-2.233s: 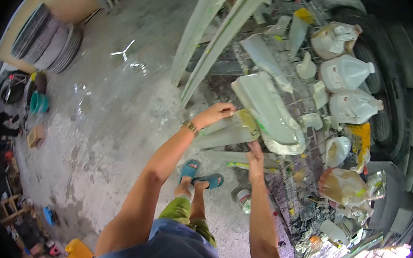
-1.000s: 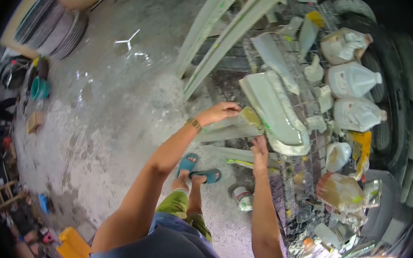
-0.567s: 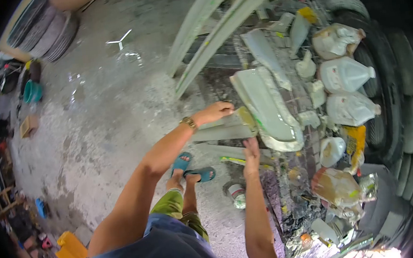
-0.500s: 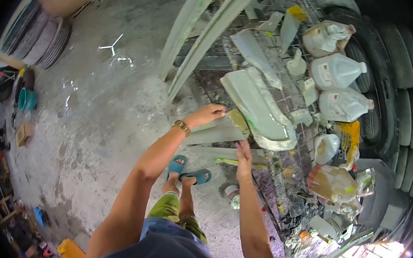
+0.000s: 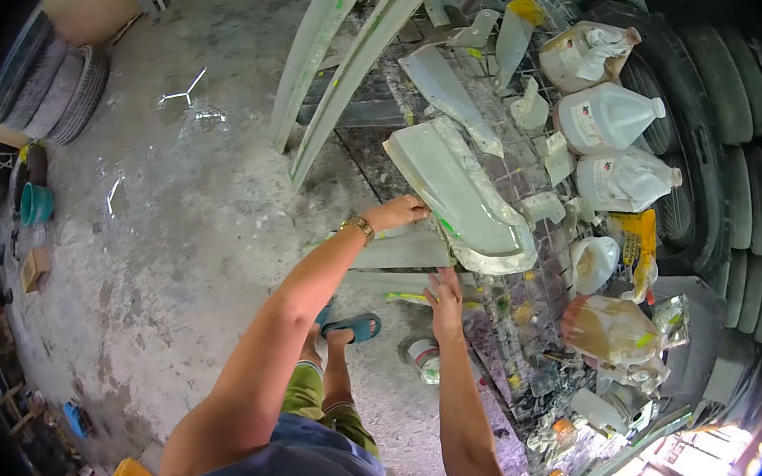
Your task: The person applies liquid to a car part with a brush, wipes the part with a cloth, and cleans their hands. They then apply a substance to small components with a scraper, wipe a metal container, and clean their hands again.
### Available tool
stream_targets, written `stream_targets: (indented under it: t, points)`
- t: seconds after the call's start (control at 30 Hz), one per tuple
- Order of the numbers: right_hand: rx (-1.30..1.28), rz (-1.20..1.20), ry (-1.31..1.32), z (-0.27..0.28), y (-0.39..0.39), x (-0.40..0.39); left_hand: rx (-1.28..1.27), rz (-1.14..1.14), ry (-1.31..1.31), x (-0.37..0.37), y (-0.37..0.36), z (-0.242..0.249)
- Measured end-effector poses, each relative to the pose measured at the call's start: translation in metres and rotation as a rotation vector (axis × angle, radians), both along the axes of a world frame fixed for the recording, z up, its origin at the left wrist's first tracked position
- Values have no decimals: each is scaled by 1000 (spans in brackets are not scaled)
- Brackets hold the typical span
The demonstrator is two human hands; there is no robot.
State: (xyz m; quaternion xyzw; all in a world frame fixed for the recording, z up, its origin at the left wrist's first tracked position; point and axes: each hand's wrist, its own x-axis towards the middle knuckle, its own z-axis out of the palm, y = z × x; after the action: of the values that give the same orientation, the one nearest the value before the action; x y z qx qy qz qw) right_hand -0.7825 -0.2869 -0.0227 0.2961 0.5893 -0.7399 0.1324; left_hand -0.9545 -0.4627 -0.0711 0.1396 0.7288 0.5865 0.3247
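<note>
My left hand (image 5: 398, 210), with a gold watch on its wrist, is closed in a pinch beside the near-left edge of a long pale grey-green molded part (image 5: 468, 199). I cannot tell what is between its fingertips. Below it a flat grey panel (image 5: 400, 252) juts out over the floor from the table side. My right hand (image 5: 445, 307) is just under the end of this panel, fingers extended and apart, fingertips close to its lower edge. Another narrow grey strip with yellow-green marks (image 5: 404, 296) lies below the panel, partly behind the right hand.
Two long curved grey strips (image 5: 357, 68) lean at the table's far end. Plastic jugs (image 5: 608, 117), a yellow bag (image 5: 637, 247) and stacked tires (image 5: 721, 99) line the right side. A small can (image 5: 424, 358) stands on the concrete floor (image 5: 174, 256) near my sandals (image 5: 353, 328).
A yellowish flat piece seen between my hands earlier no longer shows face-on. My left hand is now against the molded part's edge; my right hand's fingers have spread. The view has shifted slightly.
</note>
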Motion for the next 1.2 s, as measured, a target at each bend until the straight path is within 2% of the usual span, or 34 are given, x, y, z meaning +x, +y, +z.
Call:
stream_targets:
  t: [0.13,0.27,0.33,0.4,0.47,0.57,0.63,0.67,0.73,0.8,1.2]
  points:
    - [-33,-31,-52,-5,9,-5,101,-7,-30,0,23,-31]
    - [68,-18,-131,-12,12,-1,60,16,32,8,39,-39]
    - [87,-20,-136,-11,13,13,-79,-60,237,9,55,-62]
    - [78,16,-124,-8,5,29,-35,3,203,12,78,-93]
    - [32,51,-138,-9,0,49,-1,77,169,14,87,-96]
    - [-2,97,-179,-8,-4,85,89,79,309,11,106,-85]
    - [1,117,-211,-5,-3,107,897,454,-759,3,126,-95]
    - [3,100,-232,-4,-2,117,950,511,-845,-3,131,-99]
    - [-12,99,-250,-4,3,139,790,461,-636,-9,131,-98]
    - [-1,82,-289,-10,13,160,718,446,-545,-15,128,-98]
    - [93,26,-408,-7,48,198,682,460,-499,-24,131,-91]
